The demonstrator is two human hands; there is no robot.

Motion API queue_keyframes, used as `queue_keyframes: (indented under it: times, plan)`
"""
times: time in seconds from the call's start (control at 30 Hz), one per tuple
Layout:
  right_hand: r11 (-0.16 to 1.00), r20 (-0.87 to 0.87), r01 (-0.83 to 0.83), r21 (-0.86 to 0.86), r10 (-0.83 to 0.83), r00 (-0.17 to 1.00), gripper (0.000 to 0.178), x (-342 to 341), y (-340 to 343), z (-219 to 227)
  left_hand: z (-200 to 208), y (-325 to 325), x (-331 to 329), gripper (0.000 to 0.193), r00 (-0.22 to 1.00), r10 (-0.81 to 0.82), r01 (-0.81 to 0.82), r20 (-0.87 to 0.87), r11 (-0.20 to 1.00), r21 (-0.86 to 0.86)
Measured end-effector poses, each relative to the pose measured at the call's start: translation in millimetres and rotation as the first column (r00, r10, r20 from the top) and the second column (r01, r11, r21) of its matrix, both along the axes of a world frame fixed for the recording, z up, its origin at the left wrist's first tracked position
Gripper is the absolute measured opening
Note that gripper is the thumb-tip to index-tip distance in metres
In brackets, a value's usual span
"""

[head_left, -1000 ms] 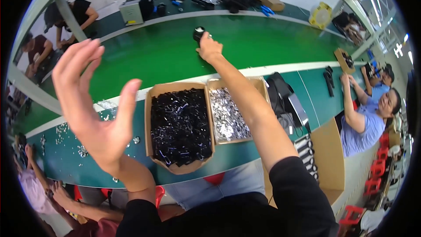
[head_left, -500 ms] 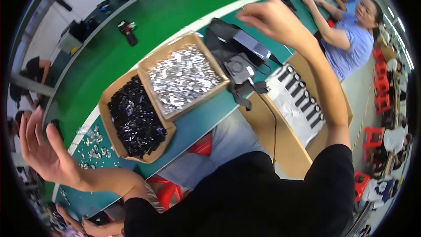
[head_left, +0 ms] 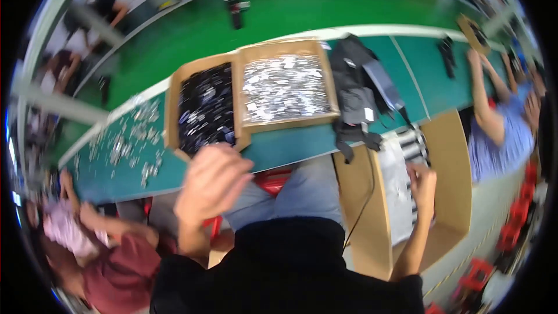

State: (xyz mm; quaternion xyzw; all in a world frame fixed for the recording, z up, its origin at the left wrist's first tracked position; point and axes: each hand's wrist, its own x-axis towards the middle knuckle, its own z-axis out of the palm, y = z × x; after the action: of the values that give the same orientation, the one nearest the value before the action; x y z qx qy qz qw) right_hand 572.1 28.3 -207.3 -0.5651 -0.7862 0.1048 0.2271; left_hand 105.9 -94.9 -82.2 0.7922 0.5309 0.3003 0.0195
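The left hand (head_left: 212, 185), half-curled, hangs by the front edge of the tabletop (head_left: 290, 144), near the box (head_left: 172, 110) of black parts (head_left: 204, 102); blur hides whether it holds anything. Rightward, black bar-shaped pieces (head_left: 415, 144) lie crosswise inside the carton (head_left: 454, 174); the nearer right hand (head_left: 422, 185) is directly over them, fingers bent, its grip unclear.
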Motion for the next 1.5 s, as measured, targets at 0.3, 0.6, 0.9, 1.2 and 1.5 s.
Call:
queue_keyframes:
  times: [0.3, 0.6, 0.9, 1.2, 1.5]
  plan:
    - [0.916, -0.098, -0.398, 0.060, 0.402, 0.911, 0.018, -114, 11, 4, -142, -221, 24, 0.029, 0.612, 0.692, -0.680, -0.382, 0.214, -0.701]
    - [0.553, -0.138, -0.831, -0.054, 0.820, 0.555, 0.027, -194, -37, 9, -327, -452, 144, 0.031, -0.150, 0.789, -0.299, -0.596, -0.611, -0.733]
    - [0.417, -0.089, -0.908, -0.034, 0.904, 0.418, 0.028, -223, -89, 29, -512, -538, 189, 0.028, -0.379, 0.908, -0.528, -0.180, -0.371, -0.764]
    - [0.467, -0.088, -0.868, -0.167, 0.870, 0.485, 0.030, -233, -129, 25, -573, -515, 88, 0.065, -0.873, 0.407, -0.130, -0.267, -0.723, -0.678]
    - [0.533, -0.056, -0.823, -0.197, 0.832, 0.553, 0.031, -227, -134, 25, -538, -490, 54, 0.055, -0.982, -0.105, 0.191, -0.159, -0.512, -0.837]
